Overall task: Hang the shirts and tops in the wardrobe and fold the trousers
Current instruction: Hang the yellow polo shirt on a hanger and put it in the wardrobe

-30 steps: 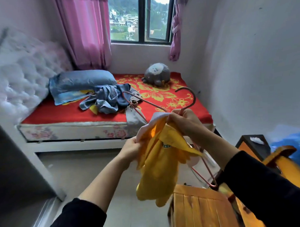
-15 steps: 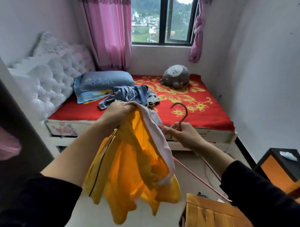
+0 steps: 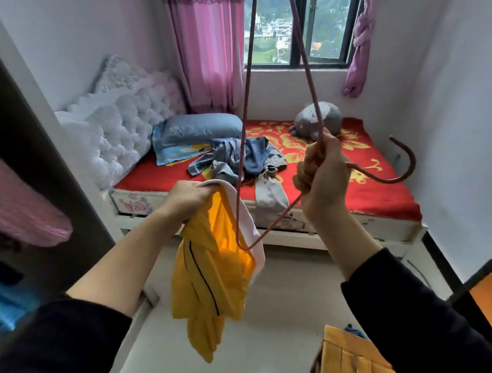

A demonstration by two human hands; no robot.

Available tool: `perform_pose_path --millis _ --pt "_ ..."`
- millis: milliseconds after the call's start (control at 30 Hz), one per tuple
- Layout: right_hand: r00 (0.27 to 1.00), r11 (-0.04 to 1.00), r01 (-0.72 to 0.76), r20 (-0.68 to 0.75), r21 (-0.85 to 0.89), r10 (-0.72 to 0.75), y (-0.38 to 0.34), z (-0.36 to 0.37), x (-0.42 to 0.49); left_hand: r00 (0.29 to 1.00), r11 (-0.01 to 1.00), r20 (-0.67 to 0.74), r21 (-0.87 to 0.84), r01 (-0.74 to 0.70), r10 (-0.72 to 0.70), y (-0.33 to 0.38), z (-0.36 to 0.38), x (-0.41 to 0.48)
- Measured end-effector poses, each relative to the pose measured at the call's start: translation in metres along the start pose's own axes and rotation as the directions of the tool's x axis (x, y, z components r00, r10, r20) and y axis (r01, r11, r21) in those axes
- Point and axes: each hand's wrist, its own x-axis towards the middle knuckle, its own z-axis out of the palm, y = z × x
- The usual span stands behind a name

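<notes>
**Small bedroom lit by one window**

Plain white walls (image 3: pixel 458 81) close in a narrow room. A bed (image 3: pixel 379 198) with a red flowered cover fills the far end under a dark-framed window (image 3: pixel 325 24). The window lets in grey daylight and shows hillside houses. A pink curtain (image 3: pixel 206 48) hangs left of the glass, and a purple curtain (image 3: pixel 358 51) is knotted up on the right. A white tufted headboard (image 3: pixel 117 129) stands against the left wall, with a blue pillow (image 3: pixel 198 130) beside it. A grey plush toy (image 3: pixel 317 119) lies near the window. The floor (image 3: pixel 285 296) is pale and glossy. The dark panel at the left edge is probably the wardrobe (image 3: pixel 28 138). A slatted orange wooden piece (image 3: pixel 351 355) sits at the bottom edge, and a dark cabinet (image 3: pixel 486 303) at the right.
</notes>
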Motion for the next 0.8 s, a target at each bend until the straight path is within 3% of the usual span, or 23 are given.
perform_pose_path --millis 100,267,433,567,800 --pt "1.0 0.999 -0.007 0.006 0.05 0.006 0.018 0.008 -0.002 1.0 0.998 -0.016 -0.06 -0.016 0.015 0.004 -0.01 -0.006" --pt "0.997 0.999 -0.003 0.08 -0.032 0.005 0.065 0.007 -0.012 0.994 0.975 -0.052 -0.196 -0.101 0.092 0.008 -0.031 -0.014" --pt "0.981 0.957 -0.009 0.181 -0.291 0.064 0.097 -0.013 -0.014 0.985 0.944 -0.164 -0.315 -0.095 0.045 0.002 -0.066 -0.012" --pt "0.949 0.765 0.023 0.255 -0.644 0.186 0.097 -0.028 -0.002 0.95 0.959 -0.312 -0.264 -0.099 0.012 -0.021 -0.092 -0.009" --pt "0.901 0.461 0.26 0.385 -0.849 0.2 0.079 -0.028 0.026 0.864 0.973 -0.477 -0.224 0.061 -0.164 -0.084 -0.106 0.008"
